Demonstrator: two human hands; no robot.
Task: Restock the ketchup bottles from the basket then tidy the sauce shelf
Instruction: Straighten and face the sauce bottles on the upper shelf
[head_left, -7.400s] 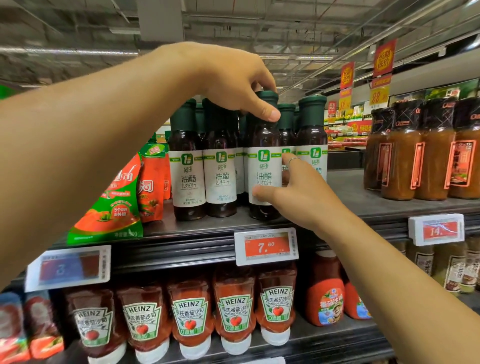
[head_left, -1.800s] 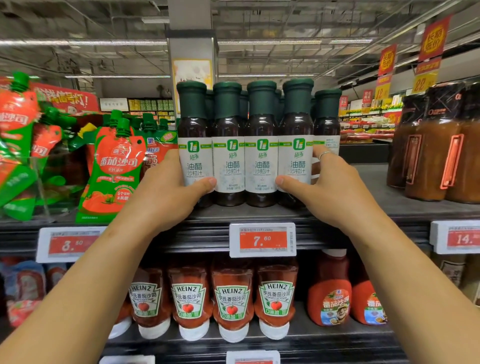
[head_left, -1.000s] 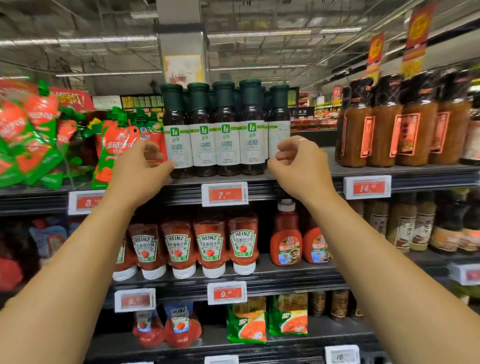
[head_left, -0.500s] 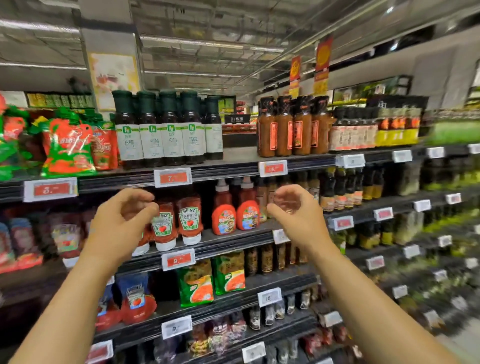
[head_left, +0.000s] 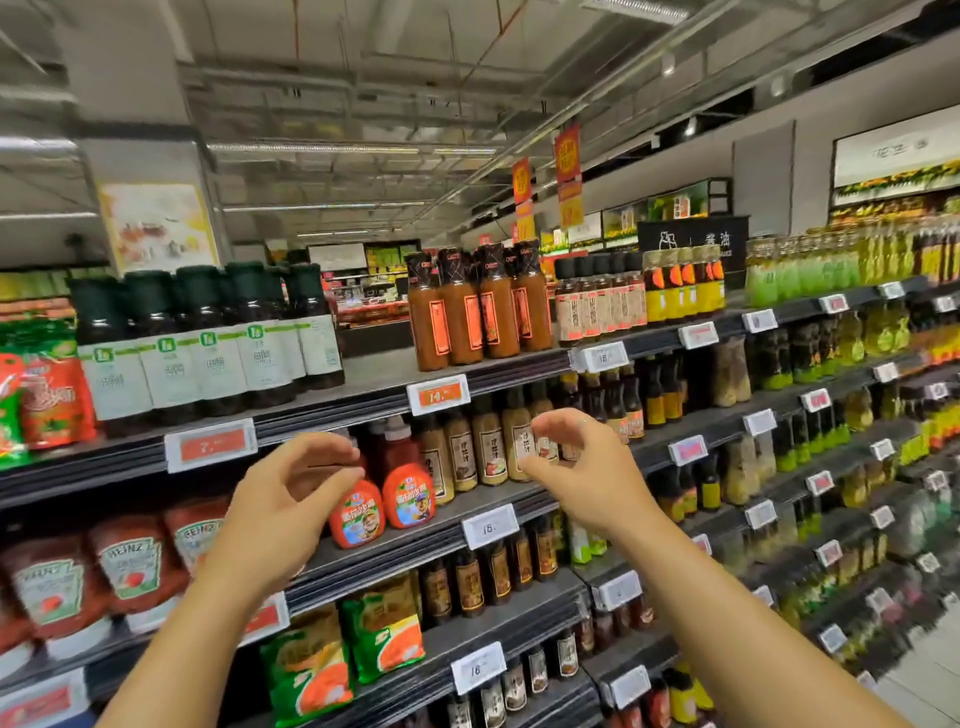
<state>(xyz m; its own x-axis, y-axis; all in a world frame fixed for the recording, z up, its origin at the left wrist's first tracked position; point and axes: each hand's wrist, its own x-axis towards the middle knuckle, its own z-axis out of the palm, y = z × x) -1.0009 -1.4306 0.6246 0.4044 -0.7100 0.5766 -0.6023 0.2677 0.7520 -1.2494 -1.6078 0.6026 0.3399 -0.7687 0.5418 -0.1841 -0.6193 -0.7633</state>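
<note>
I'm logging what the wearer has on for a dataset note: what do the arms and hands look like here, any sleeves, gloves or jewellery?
Both forearms are bare as far as the frame shows, with no sleeves, gloves or watch in view. The left hand wears nothing. The right hand has a thin silver-coloured ring on one finger.

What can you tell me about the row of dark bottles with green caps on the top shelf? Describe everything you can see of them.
The dark bottles with green caps stand upright in a tight front row on the top shelf, with more behind. Each looks like dark glass filled with dark liquid, with a tall dark green cap and a white label bearing a green band and logo; the print is blurred. Red and green pouches sit beside them on the left. Neither hand touches them.
</note>
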